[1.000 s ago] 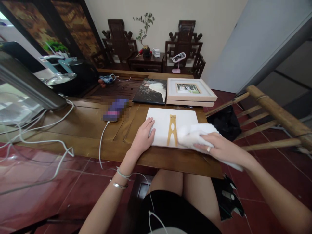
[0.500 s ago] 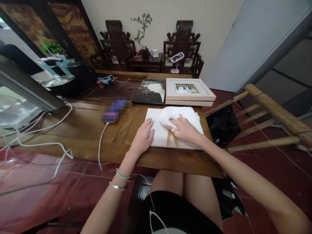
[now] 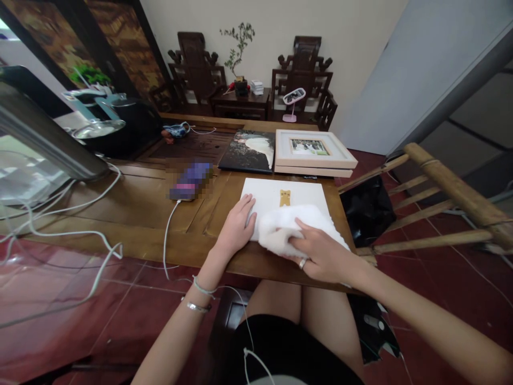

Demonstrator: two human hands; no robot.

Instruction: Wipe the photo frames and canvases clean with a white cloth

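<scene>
A white canvas panel with a small yellow cat figure lies flat near the front edge of the wooden table. My left hand rests flat on the panel's left edge, fingers stretched out. My right hand, with a ring on one finger, presses a white cloth onto the near part of the panel and covers the lower half of the cat figure.
Behind the panel lie a dark picture and stacked light wooden frames. A phone on a white cable lies to the left. More cables, a monitor and a bamboo rack flank the table. Carved chairs stand at the wall.
My right hand swept the cloth from the panel's right side to its far middle, then back toward me to the near edge. The left hand stayed put.
</scene>
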